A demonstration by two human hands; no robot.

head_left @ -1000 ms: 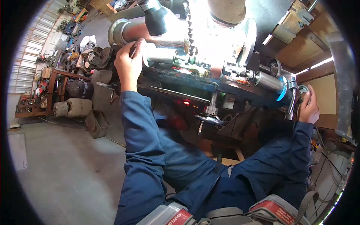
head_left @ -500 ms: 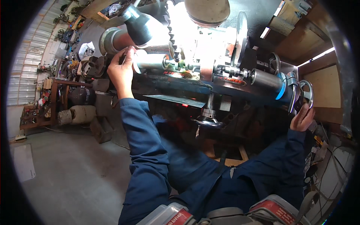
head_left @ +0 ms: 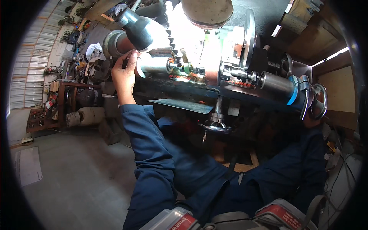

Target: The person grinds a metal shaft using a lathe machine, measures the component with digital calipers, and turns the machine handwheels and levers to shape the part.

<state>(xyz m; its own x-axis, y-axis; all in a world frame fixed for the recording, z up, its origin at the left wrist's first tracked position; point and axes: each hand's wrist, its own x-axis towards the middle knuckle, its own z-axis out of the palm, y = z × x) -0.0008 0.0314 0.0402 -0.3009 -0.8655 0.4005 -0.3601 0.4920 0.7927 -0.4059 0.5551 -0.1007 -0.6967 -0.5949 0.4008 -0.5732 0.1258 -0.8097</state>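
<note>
A blue-bedded lathe-like machine [head_left: 199, 92] stretches across the upper part of the view. My left hand [head_left: 123, 74] reaches up to its left end, fingers wrapped around the end of a shiny metal cylinder [head_left: 153, 65] below a large dark pipe [head_left: 142, 30]. My right hand [head_left: 308, 119] is mostly hidden just under the handwheel [head_left: 320, 100] at the machine's right end, beside a blue-ringed grey barrel [head_left: 281, 86]; its grip does not show. Both arms wear dark blue sleeves [head_left: 153, 161].
A small chrome handwheel [head_left: 214, 126] hangs under the bed in the middle. Cluttered shelves and machine parts [head_left: 76, 103] stand at the left on a grey concrete floor [head_left: 76, 180]. A white sheet [head_left: 27, 165] lies on the floor. Wooden boards [head_left: 333, 92] are at the right.
The machine sits lower and larger in view. My left hand stays on the cylinder end. My right hand has sunk from the handwheel's rim to just beneath it.
</note>
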